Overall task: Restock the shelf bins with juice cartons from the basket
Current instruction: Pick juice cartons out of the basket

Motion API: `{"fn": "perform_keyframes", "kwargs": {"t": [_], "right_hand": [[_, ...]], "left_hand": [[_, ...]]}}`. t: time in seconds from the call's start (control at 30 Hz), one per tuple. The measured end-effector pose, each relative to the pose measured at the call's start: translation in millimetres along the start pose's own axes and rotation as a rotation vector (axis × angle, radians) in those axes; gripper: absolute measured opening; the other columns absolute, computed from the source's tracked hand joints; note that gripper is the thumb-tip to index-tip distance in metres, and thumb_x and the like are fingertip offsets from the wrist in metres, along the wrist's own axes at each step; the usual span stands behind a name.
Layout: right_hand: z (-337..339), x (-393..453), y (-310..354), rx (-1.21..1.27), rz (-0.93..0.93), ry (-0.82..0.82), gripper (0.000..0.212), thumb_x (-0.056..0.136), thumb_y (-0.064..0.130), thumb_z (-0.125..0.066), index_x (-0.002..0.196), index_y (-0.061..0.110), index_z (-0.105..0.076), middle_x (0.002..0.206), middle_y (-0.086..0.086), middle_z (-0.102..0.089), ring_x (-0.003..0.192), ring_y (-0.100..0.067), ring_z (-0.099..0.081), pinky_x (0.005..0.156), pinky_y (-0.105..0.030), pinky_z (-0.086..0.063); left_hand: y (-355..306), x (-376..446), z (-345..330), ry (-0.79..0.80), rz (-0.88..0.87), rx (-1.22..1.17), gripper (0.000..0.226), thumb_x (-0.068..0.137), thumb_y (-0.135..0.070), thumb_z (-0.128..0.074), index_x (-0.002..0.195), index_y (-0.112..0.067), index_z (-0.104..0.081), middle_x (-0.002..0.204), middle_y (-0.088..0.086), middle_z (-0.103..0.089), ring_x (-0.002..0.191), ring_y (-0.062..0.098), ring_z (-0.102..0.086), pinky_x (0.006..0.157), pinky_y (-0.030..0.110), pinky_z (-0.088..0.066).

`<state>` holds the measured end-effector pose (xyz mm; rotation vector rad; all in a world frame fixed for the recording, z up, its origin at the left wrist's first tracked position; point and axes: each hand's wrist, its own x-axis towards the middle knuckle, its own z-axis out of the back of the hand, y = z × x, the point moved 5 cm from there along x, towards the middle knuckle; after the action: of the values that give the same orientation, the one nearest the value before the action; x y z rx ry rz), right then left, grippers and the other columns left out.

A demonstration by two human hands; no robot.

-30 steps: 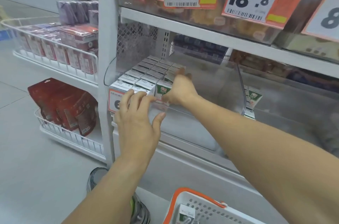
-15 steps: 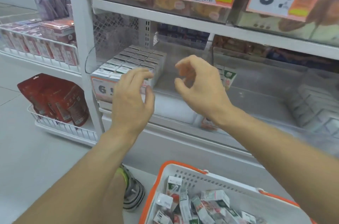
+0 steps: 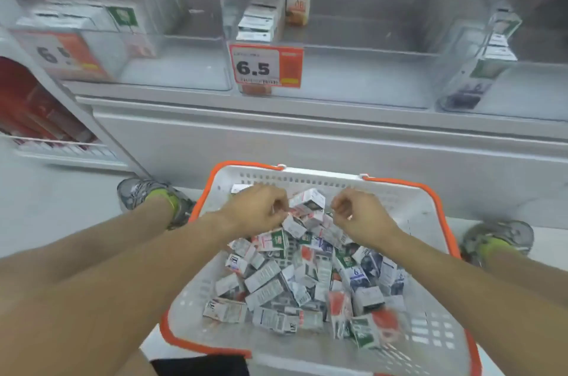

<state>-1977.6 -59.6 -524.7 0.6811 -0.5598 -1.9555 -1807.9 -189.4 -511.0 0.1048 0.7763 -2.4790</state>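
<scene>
Both hands hang over the far half of the basket [image 3: 424,212], a white one with an orange rim, standing on the floor between the person's two shoes. The left hand [image 3: 256,211] has its fingers curled narrow just above the heap; whether this grip pinches anything cannot be told through the blur. The right hand [image 3: 361,215] is likewise curled, its fingertips pointing toward the left hand, and what it holds, if anything, cannot be told. Between the two grips one juice carton [image 3: 309,202] stands out on top of the heap, touching neither hand clearly.

Below and nearer than the grips the basket is filled with loose juice cartons [image 3: 292,286] lying at all angles, with bare basket floor along the near wall.

Above and beyond the grips the shelf [image 3: 307,129] carries clear bins. The left bin [image 3: 172,68] holds rows of cartons at its left, open room at its right. The middle bin [image 3: 353,77], with a 6.5 price tag [image 3: 266,66], holds one row and one upright carton, the rest open.
</scene>
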Motion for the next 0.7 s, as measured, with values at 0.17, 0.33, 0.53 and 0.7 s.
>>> {"fn": "perform_keyframes", "kwargs": {"t": [0.17,0.33,0.53,0.7], "right_hand": [[-50,-28,-58,-0.139,-0.188,0.365,0.025,0.082,0.021,-0.075,0.102,0.018,-0.060,0.103,-0.007,-0.068,0.095,-0.025,-0.065,0.081,-0.035,-0.052],[-81,-56,-91,-0.537,-0.286,0.599,0.066,0.073,0.048,-0.079,0.123,0.016,-0.051,0.121,-0.004,-0.058,0.107,-0.025,-0.059,0.086,-0.036,-0.053],[-83,-71,-112,-0.565,-0.439,0.575,0.046,0.076,0.041,-0.073,0.105,0.012,-0.050,0.112,-0.010,-0.063,0.094,-0.025,-0.058,0.071,-0.031,-0.048],[-58,-73,-116,-0.402,-0.491,0.491,0.055,0.070,0.038,-0.082,0.114,0.017,-0.057,0.113,-0.005,-0.063,0.100,-0.022,-0.060,0.079,-0.031,-0.051]], "left_hand": [[37,-31,-98,0.118,0.263,-0.108,0.040,0.085,-0.030,-0.073,0.121,-0.021,-0.059,0.112,-0.006,-0.055,0.107,0.017,-0.059,0.089,0.028,-0.047],[30,-61,-200,0.405,0.305,-0.237,0.072,0.079,-0.048,-0.077,0.139,-0.022,-0.046,0.133,0.002,-0.048,0.114,0.019,-0.056,0.100,0.034,-0.046],[16,-54,-227,0.710,0.175,-0.012,0.057,0.083,-0.038,-0.074,0.132,-0.019,-0.052,0.134,0.004,-0.052,0.118,0.024,-0.052,0.100,0.035,-0.045],[10,-42,-206,0.745,0.134,-0.010,0.041,0.088,-0.026,-0.072,0.126,-0.014,-0.062,0.131,0.004,-0.059,0.117,0.023,-0.056,0.093,0.029,-0.045]]}}
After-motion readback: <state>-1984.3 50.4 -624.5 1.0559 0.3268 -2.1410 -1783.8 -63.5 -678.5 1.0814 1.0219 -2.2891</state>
